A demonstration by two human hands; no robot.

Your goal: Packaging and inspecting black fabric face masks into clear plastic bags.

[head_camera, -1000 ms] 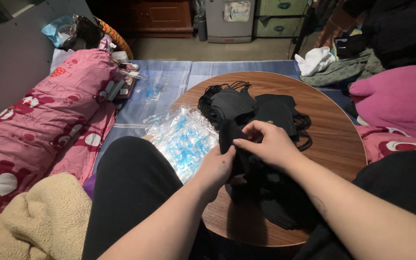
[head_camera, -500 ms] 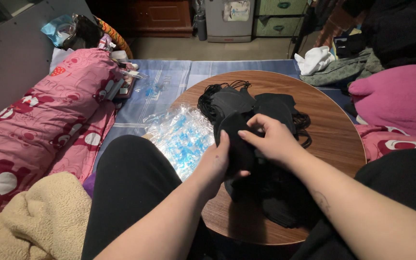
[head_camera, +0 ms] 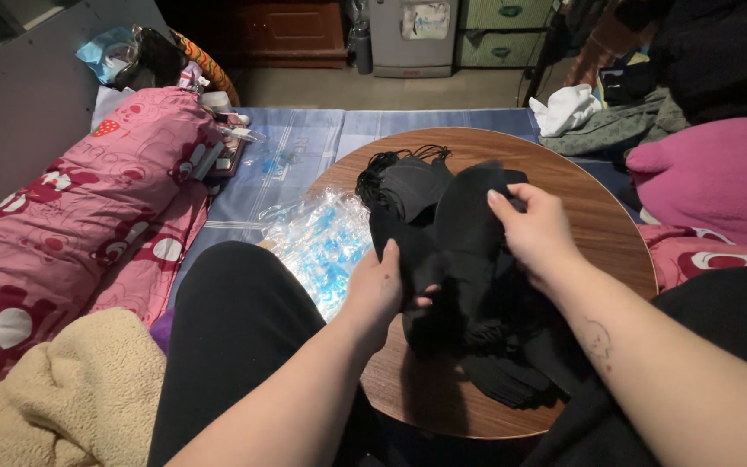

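Note:
I hold a black face mask (head_camera: 460,233) lifted above a round wooden table (head_camera: 616,233). My left hand (head_camera: 378,290) grips its lower left edge. My right hand (head_camera: 533,229) pinches its upper right edge. Under it lies a pile of black masks (head_camera: 512,363) on the near part of the table. Another stack of black masks with ear loops (head_camera: 399,177) sits at the table's far left.
A crinkled clear plastic bag (head_camera: 317,242) lies left of the table beside my black-clad leg (head_camera: 235,346). A pink patterned quilt (head_camera: 79,216) and a beige blanket (head_camera: 54,398) fill the left. A pink pillow (head_camera: 719,177) and clothes (head_camera: 598,121) lie at right.
Both hands have lifted the black mask higher and spread it wider. The right hand moved up and right along its edge.

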